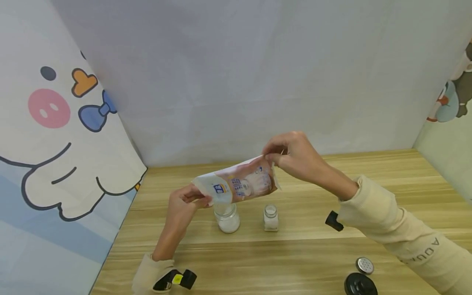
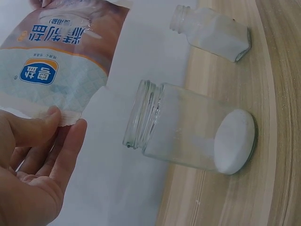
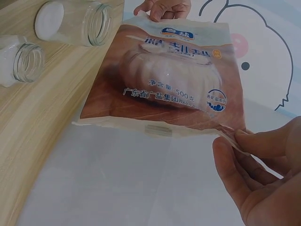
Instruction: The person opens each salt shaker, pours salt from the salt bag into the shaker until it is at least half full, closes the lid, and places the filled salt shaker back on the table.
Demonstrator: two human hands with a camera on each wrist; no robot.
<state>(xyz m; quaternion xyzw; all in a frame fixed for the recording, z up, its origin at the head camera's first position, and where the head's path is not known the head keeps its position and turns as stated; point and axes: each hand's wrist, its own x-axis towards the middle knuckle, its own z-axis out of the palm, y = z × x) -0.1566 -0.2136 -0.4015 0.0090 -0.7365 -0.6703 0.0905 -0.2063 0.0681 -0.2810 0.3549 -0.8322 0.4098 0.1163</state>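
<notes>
A printed plastic salt bag (image 1: 241, 182) is stretched between my two hands above the table, its right end higher in the head view. My left hand (image 1: 184, 209) pinches a corner at the pale blue end between thumb and fingers. At the brown end, my right hand (image 1: 296, 157) pinches the upper corner. Below the bag stands an open glass jar (image 2: 188, 127) with a layer of white salt on its bottom. Beside it is a smaller open glass shaker bottle (image 1: 271, 219) holding white salt. Both stand upright, without lids.
Near the front right of the wooden table (image 1: 295, 266) lie a perforated metal shaker cap (image 1: 364, 265) and a round black lid (image 1: 360, 284). A pale cloth wall (image 1: 258, 82) rises behind the table, with a cartoon-printed panel (image 1: 48, 164) along the left.
</notes>
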